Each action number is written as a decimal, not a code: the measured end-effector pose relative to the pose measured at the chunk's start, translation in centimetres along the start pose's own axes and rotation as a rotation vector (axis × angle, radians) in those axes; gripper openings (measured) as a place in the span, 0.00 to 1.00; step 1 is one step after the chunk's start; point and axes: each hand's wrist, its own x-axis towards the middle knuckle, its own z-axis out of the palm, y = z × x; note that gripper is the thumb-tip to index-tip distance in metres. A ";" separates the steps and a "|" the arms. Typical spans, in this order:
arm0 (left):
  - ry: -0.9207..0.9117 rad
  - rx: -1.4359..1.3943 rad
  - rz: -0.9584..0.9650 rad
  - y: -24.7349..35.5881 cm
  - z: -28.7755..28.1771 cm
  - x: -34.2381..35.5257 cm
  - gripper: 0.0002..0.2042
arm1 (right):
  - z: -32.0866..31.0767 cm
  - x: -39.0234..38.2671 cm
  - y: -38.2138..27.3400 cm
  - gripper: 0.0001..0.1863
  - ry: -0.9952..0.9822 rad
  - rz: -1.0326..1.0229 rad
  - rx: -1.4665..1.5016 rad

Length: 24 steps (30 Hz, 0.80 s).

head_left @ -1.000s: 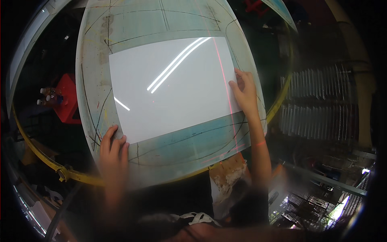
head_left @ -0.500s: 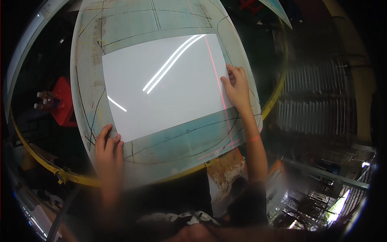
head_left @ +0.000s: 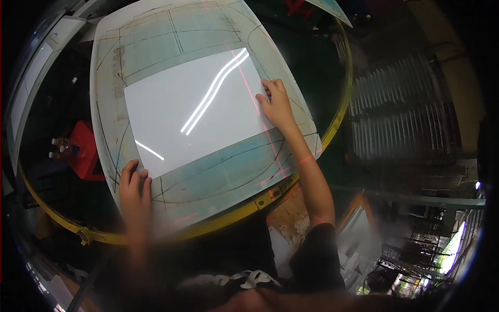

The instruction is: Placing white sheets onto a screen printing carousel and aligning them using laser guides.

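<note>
Sheet (head_left: 176, 109) count is one: white and glossy, it lies on one large pale board (head_left: 150, 44) marked with dark lines. Two hands flank it. The left hand (head_left: 136, 190) sits at the lower left corner, its fingers bent and slightly apart; whether they grip the corner, I cannot tell. The right hand (head_left: 276, 106) is at the right edge, thumb over the white face and fingers curled by the rim; I cannot tell whether they pinch it. Three bright reflections show on the sheet, two long and one short, and one red line (head_left: 246, 83) crosses its right part. One yellow rail (head_left: 223, 226) curves around the board. To the left, at least three bottles (head_left: 65, 149) stand on one red stool (head_left: 87, 153).
</note>
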 end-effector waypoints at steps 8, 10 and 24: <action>-0.002 -0.004 0.009 0.4 -0.1 0.0 0.06 | 0.4 0.0 0.5 0.22 0.043 -0.095 -0.123; 0.006 -0.004 0.000 0.3 -0.4 -0.2 0.06 | 0.7 0.0 0.0 0.22 0.046 -0.093 -0.134; 0.026 0.224 0.268 -7.2 -0.2 -0.7 0.08 | -1.6 -5.0 -2.7 0.23 0.178 -0.103 -0.120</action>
